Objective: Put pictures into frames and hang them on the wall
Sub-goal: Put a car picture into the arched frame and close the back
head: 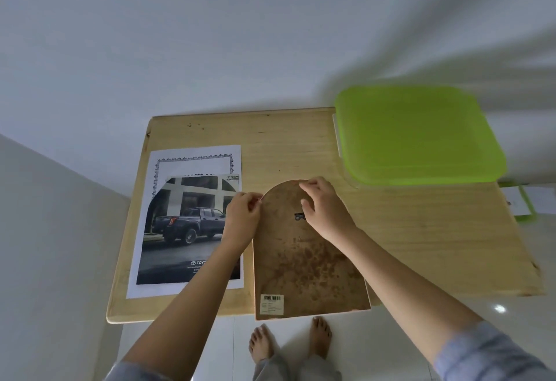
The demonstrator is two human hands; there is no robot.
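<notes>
An arch-topped picture frame (304,260) lies face down on the wooden table (421,245), its stained brown backing up, with a barcode sticker near the bottom and a small metal hanger near the top. My left hand (243,215) pinches the frame's upper left edge. My right hand (326,209) rests over the top of the arch, fingers curled on the rim and thumb by the hanger. To the left lies a picture of a dark pickup truck (189,230), cut to an arch shape, on a white sheet with a printed border (195,158).
A lime-green plastic tray (418,133) sits at the table's far right corner. The table stands against a white wall. My bare feet (288,341) are on the tiled floor below the near edge, which the frame overhangs slightly.
</notes>
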